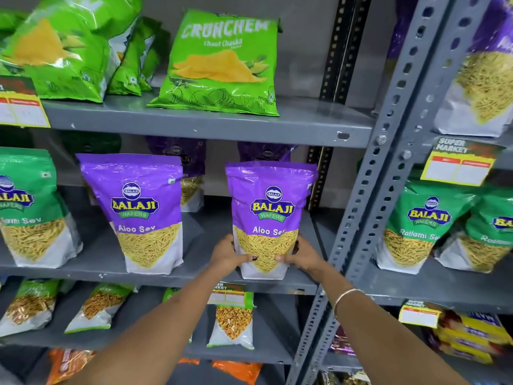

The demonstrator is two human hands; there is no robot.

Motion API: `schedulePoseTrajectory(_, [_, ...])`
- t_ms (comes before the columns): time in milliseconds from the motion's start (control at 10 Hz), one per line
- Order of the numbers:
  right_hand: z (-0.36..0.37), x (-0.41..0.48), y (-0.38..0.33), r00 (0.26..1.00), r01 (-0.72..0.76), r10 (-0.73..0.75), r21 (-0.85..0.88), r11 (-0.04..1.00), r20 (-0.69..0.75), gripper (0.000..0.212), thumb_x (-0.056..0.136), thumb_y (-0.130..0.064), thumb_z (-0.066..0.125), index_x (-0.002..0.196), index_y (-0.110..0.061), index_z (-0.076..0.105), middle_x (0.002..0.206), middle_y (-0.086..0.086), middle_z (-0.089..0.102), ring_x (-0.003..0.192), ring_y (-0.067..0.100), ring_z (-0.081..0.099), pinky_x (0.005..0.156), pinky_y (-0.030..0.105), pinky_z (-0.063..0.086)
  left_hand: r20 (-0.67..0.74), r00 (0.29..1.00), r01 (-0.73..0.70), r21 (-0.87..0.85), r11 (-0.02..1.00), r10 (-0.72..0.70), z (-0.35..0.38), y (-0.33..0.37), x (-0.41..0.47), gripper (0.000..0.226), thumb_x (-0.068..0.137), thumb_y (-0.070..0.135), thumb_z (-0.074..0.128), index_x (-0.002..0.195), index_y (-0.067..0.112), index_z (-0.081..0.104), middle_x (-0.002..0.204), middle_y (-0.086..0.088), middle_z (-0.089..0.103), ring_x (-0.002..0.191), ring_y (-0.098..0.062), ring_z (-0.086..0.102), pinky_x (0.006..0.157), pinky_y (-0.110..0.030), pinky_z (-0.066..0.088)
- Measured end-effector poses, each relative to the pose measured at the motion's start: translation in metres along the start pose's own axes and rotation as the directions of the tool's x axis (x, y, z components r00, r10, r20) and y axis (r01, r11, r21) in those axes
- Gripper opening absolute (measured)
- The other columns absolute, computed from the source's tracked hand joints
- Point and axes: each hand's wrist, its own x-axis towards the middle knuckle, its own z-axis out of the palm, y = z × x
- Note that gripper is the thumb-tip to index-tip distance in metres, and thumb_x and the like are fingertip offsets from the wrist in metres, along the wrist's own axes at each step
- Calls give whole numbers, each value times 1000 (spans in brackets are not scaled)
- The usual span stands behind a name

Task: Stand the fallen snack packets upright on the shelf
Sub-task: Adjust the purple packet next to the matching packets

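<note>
At the far left of the middle shelf (166, 275) a green Ratlami Sev packet (30, 209) is seen upright, and just to its right a purple Aloo Sev packet (141, 212) stands near the front edge with a slight lean. Next comes the left hand (226, 252), pressed against the lower left side of the held Aloo Sev pouch (270, 218), its fingers wrapped round the pouch's edge and the thumb laid across the front. The pouch itself is upright at the front edge of the shelf, towards its right end, with two more purple packets partly seen behind. On its lower right side the right hand (302, 255) is placed in mirror fashion, fingers curled behind and thumb on the front, so that the base is clamped between both palms. The pouch is judged to be light and filled with brittle strands, its glossy film likely slippery and easily dented; a flat gusseted bottom appears to be what lets it stand. A low, gentle hold at the two bottom corners is therefore thought best, since squeezing higher up could crush the contents or tip it. Further right, beyond the perforated grey upright (369, 190), more green packets (424, 226) are seen standing.
</note>
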Motion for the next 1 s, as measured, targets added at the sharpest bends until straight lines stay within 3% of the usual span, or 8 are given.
schedulePoseTrajectory(100, [1, -12, -3, 1000, -10, 11, -18, 1000, 26, 68, 71, 7, 72, 129, -1, 39, 118, 11, 57, 111, 23, 54, 66, 10, 49, 23, 1000, -21, 18, 1000, 21, -2, 1, -10, 55, 64, 10, 82, 111, 0, 55, 118, -17, 66, 109, -31, 62, 94, -42, 51])
schedulePoseTrajectory(200, [4, -15, -4, 1000, -14, 14, -11, 1000, 13, 64, 72, 8, 70, 128, -2, 41, 115, 8, 56, 107, 18, 52, 67, 9, 50, 25, 999, -40, 47, 998, 39, -3, 2, -12, 55, 64, 10, 82, 111, 0, 55, 118, -16, 66, 109, -31, 62, 95, -44, 51])
schedulePoseTrajectory(300, [8, -7, 2, 998, -33, 33, 1, 999, -61, 69, 67, 1, 77, 128, -1, 44, 124, 12, 59, 112, 22, 54, 92, 30, 48, 26, 999, -43, 39, 998, 42, -6, 2, -9, 51, 65, 8, 81, 109, 0, 58, 119, -18, 67, 109, -31, 63, 96, -46, 51])
schedulePoseTrajectory(400, [11, -8, 3, 996, -39, 39, -5, 999, -84, 75, 61, -7, 83, 127, -5, 46, 127, 14, 60, 119, 28, 54, 102, 41, 46, 25, 998, -52, 77, 996, 50, -8, 2, -9, 49, 67, 9, 80, 110, 0, 58, 119, -16, 67, 109, -30, 63, 93, -36, 51])
schedulePoseTrajectory(500, [11, -4, 6, 996, -53, 51, -19, 998, -75, 82, 56, -14, 85, 127, -7, 46, 127, 13, 60, 120, 28, 54, 106, 49, 43, 26, 998, -57, 81, 995, 56, -8, 3, -9, 50, 68, 9, 79, 112, -1, 57, 120, -16, 66, 111, -31, 62, 92, -36, 51])
schedulePoseTrajectory(700, [9, 3, 8, 998, -34, 34, -8, 999, -50, 100, 41, -31, 87, 129, -10, 44, 128, 10, 60, 121, 26, 54, 106, 48, 44, 14, 999, -45, 77, 996, 44, -6, 1, -10, 52, 69, 11, 78, 114, -1, 55, 121, -16, 64, 112, -30, 61, 94, -39, 50])
schedulePoseTrajectory(900, [8, -16, -15, 998, -63, 63, -17, 998, 0, 85, 64, -3, 81, 135, -5, 34, 133, 13, 54, 125, 28, 50, 107, 42, 41, 40, 999, -35, 143, 989, 30, -8, 2, -4, 62, 65, 23, 81, 116, 4, 51, 126, -15, 58, 118, -31, 55, 99, -47, 47])
schedulePoseTrajectory(1000, [14, -26, -26, 999, 1, 1, 49, 999, -40, 90, 70, 3, 75, 141, -5, 20, 135, 7, 48, 121, 19, 48, 101, 33, 41, -28, 997, -73, 173, 982, 79, -12, 5, -9, 70, 68, 30, 78, 124, 4, 46, 132, -15, 50, 125, -31, 46, 104, -45, 41])
